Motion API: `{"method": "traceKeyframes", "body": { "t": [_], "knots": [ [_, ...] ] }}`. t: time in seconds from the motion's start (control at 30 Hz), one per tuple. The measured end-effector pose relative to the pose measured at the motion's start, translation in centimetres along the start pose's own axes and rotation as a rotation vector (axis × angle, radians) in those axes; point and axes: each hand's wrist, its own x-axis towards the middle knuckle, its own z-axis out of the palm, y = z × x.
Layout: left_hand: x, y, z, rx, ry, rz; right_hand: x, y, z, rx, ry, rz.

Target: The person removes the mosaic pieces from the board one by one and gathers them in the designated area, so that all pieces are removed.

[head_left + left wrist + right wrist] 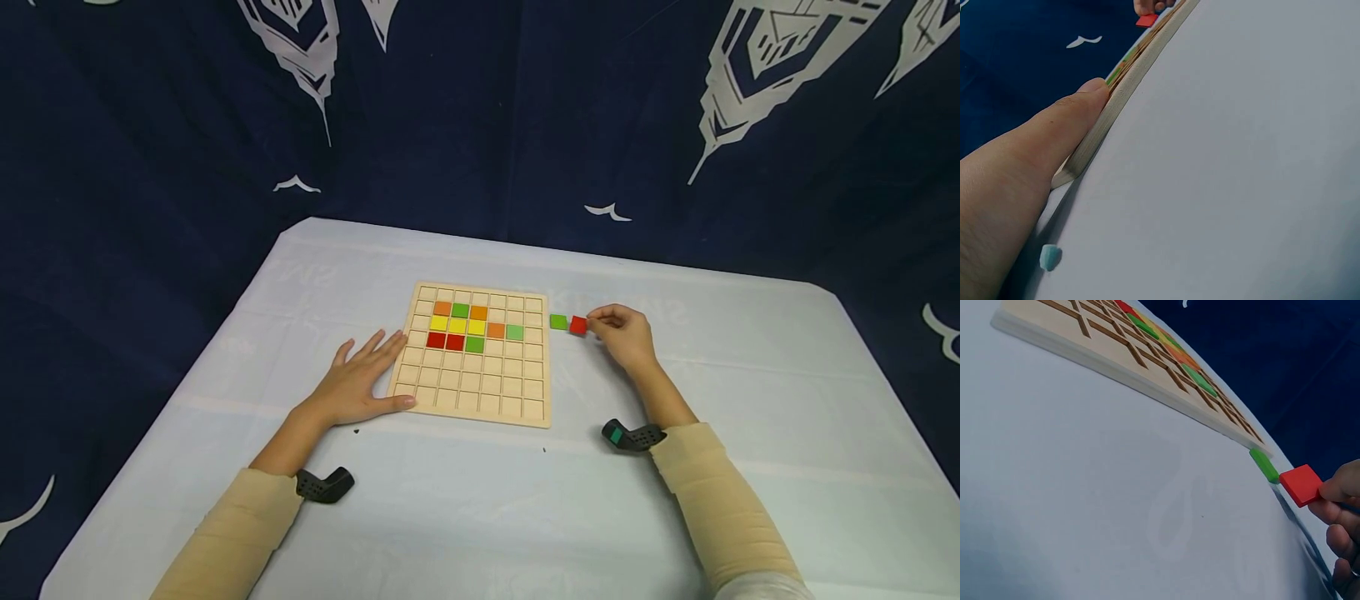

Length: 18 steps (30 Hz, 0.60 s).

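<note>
Facing a dark blue printed curtain (510, 150), we work at a table (465, 500), its white surface lightly creased. Against the wooden grid board (469, 383) we rest the left hand (358, 382), fingers spread wide at its left edge and thumb at the near-left corner; light pressure should prevent sliding. The right hand (627, 335), nearly closed, pinches the red tile (1301, 485) right of the board, just beside a green tile (558, 322). For good control, we should hold the red tile by its edge, leaving its face uncovered.
</note>
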Motion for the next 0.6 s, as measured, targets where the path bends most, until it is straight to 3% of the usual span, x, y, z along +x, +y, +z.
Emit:
{"method": "traceKeyframes", "body": {
  "t": [0.6],
  "knots": [
    [0.0,0.2,0.0,-0.004,-0.001,-0.01,1.1,0.2,0.8,-0.139,0.002,0.0]
  ]
}}
